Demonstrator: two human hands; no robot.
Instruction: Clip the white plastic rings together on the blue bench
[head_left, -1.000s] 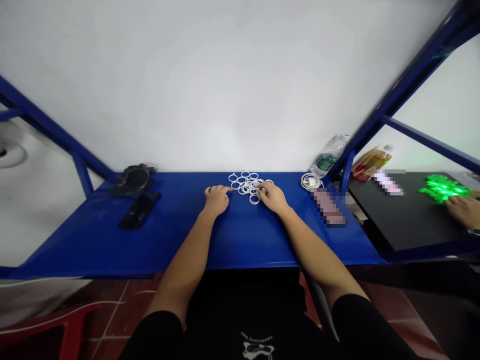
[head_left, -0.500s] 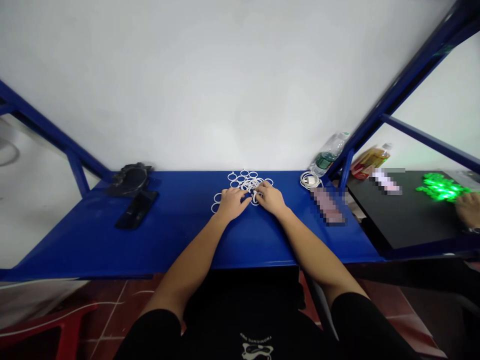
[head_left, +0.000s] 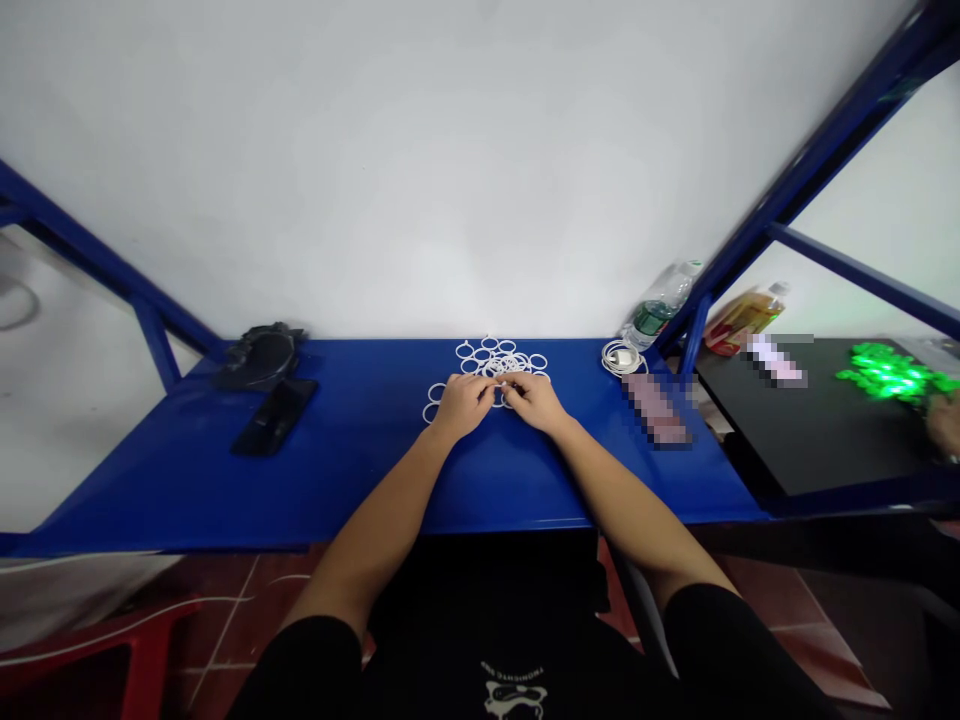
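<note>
Several thin white rings (head_left: 490,344) lie clustered on the blue table (head_left: 360,450) near the wall, some overlapping. My left hand (head_left: 460,404) has its thumb and fingers pinched together at the near side of the cluster. My right hand (head_left: 534,400) pinches from the other side, its fingertips almost meeting those of the left. Between the fingertips shows a white ring (head_left: 500,384), mostly hidden by the fingers. Beside my left hand lie two more rings, joined or touching.
A black phone (head_left: 274,416) and a dark bundle (head_left: 262,356) lie at left. At right are a coiled white cable (head_left: 623,358), a water bottle (head_left: 661,308) and a blurred flat object (head_left: 657,410). Beyond the blue frame, another person's hand (head_left: 945,425) is beside glowing green pieces (head_left: 889,373).
My hands have drawn closer together. Their fingertips now pinch a white ring between them, where before they were apart over the rings.
</note>
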